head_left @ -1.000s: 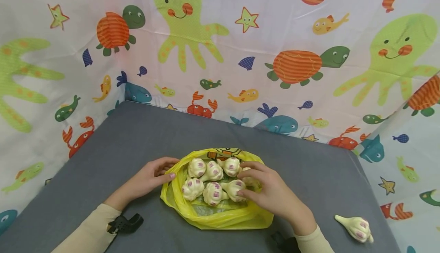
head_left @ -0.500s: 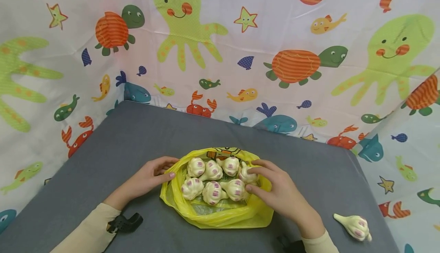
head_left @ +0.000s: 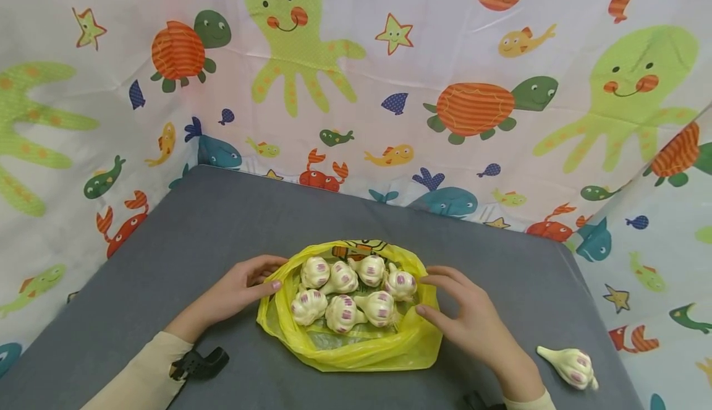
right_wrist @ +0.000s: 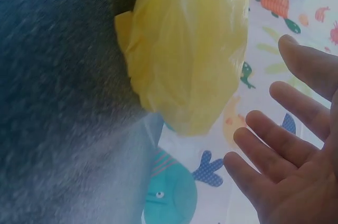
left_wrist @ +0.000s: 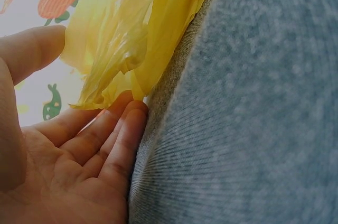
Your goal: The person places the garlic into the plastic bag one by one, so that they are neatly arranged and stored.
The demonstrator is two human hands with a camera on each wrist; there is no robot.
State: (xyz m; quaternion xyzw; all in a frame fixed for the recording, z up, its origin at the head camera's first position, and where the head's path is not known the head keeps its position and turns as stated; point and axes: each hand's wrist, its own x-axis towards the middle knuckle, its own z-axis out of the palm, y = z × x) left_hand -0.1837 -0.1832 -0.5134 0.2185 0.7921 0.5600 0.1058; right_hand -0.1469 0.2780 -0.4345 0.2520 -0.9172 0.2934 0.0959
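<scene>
A yellow plastic bag (head_left: 384,351) lies on the grey table with its mouth spread wide. Inside it sit several garlic bulbs (head_left: 341,278), white with purple marks. My left hand (head_left: 241,289) is at the bag's left rim, fingers behind it and thumb in front. In the left wrist view the fingers (left_wrist: 113,145) are loosely extended, their tips at the yellow plastic. By the bag's right rim my right hand (head_left: 473,311) has its fingers spread. The right wrist view shows that hand's fingers (right_wrist: 274,145) holding nothing, with a gap between them and the bag.
One loose garlic bulb (head_left: 570,365) lies on the table (head_left: 239,212) at the right. A curtain (head_left: 356,107) printed with sea animals stands behind the table and along its sides. A black strap device (head_left: 200,362) is on my left wrist.
My right hand has let go of the rightmost garlic bulb and moved right, out of the bag's mouth. That bulb now shows fully among the others. My left hand stays at the left rim.
</scene>
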